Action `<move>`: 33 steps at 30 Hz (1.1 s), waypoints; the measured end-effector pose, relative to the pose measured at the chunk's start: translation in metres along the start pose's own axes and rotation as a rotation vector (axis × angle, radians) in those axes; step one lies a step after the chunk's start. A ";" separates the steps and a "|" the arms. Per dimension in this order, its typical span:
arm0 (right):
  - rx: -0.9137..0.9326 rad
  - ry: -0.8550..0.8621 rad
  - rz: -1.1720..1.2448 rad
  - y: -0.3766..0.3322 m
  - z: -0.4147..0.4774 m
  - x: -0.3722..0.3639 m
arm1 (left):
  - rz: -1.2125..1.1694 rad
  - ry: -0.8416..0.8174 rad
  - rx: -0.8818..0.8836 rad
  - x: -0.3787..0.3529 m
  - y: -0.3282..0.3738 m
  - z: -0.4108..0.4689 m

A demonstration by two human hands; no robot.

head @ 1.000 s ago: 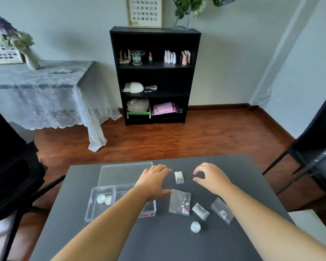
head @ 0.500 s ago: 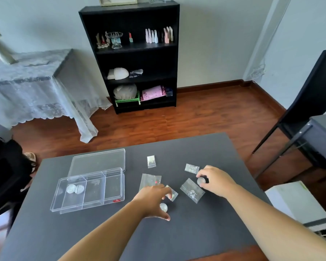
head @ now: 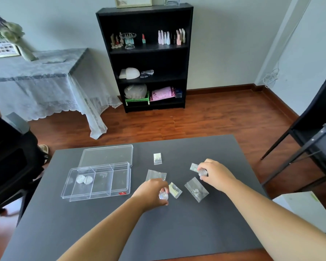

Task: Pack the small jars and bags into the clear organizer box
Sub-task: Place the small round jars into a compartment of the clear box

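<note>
The clear organizer box (head: 102,193) stands open on the grey table's left half, with two small round jars (head: 84,179) in its left compartment. Its flat lid (head: 106,154) lies just behind it. My left hand (head: 151,191) is closed around a small glittery jar (head: 163,195) near the table's middle. My right hand (head: 215,175) grips a second small jar (head: 202,172) further right. Several small clear bags lie around my hands: one at the back (head: 157,158), one behind my left hand (head: 155,174), one between the hands (head: 175,189), a larger one (head: 196,189), and one beside my right fingers (head: 193,166).
The grey table (head: 102,232) ends in a front edge near the bottom. A black chair (head: 11,166) stands at the left and another black chair (head: 312,129) at the right. A black bookshelf (head: 149,59) and a cloth-draped side table (head: 36,81) stand further back.
Both hands dropped from near the back bag to the jars; each has closed on a small jar and lifted it slightly. The camera view also shifted.
</note>
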State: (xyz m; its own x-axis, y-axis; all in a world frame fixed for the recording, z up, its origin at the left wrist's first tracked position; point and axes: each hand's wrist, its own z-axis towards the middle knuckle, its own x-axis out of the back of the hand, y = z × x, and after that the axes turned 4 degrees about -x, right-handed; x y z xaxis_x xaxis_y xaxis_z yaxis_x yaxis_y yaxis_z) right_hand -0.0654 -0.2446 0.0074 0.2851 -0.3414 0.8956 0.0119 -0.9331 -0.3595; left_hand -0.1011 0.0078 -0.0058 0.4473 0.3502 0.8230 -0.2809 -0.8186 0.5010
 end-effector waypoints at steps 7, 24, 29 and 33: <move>0.157 0.026 0.047 -0.079 0.022 0.006 | 0.008 0.210 0.088 0.061 -0.041 -0.027; 0.359 -0.036 0.022 -0.241 0.050 -0.047 | 0.090 0.342 0.431 0.110 -0.198 -0.133; 0.358 -0.043 0.038 -0.263 0.056 -0.062 | 0.181 0.288 0.364 0.110 -0.218 -0.128; 0.355 -0.050 0.047 -0.275 0.060 -0.072 | 0.221 0.235 0.301 0.111 -0.228 -0.122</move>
State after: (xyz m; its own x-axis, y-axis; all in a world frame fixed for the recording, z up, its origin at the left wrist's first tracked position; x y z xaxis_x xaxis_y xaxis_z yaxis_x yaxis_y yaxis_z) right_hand -0.0320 0.0436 0.0264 0.3399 -0.3692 0.8650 0.3273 -0.8158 -0.4768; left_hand -0.0914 0.2885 0.0040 0.1891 0.2177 0.9575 -0.0726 -0.9693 0.2347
